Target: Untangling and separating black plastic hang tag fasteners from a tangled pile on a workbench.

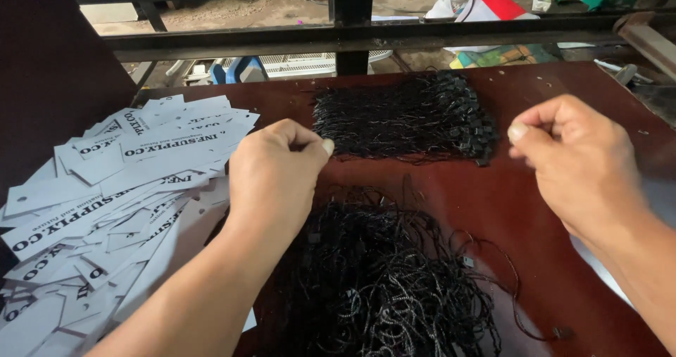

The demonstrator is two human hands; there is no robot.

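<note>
Loose black cords (384, 279) heaped on dark red table (535, 209), nearest both hands. Left hand (274, 170) and right hand (574, 156) hover above, thumb pressed to forefinger; cannot tell if a cord is pinched. Neat cord bundle (405, 117) behind, white tags (105, 209) left. Risk: tangled loops snag, dragging neighbours along.

I see a smooth, reddish-brown wooden table (549, 209) with a slight sheen. The white tags (105, 202) look like matt paper card. The black strings (394, 279) are thin twisted cord, faintly glossy, with small plastic ends.
</note>
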